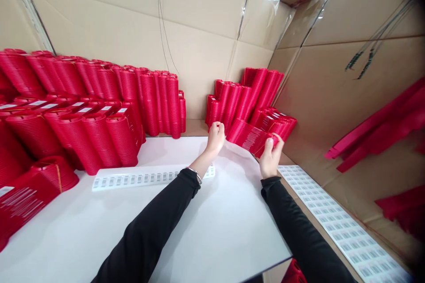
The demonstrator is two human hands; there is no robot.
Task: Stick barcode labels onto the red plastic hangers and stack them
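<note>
My right hand (271,155) is closed on the near right end of a bundle of red cards (247,138), its thumb and fingers gripping the edge. Pale lines of print show on the bundle's side. Left of that bundle, my left hand (216,138) is closed in a pinch above the white table. Whatever its fingers hold, if anything, is too small to make out. Behind both hands, upright red stacks (232,101) lean against the cardboard, with more banded red bundles (274,119) just beyond my right hand.
Rows of red stacks (96,137) fill the left side of the white table (212,216). A strip of barcode labels (139,180) lies under my left forearm, and a larger label sheet (335,216) lies at the right. Cardboard walls (206,31) enclose the table; wires hang from them.
</note>
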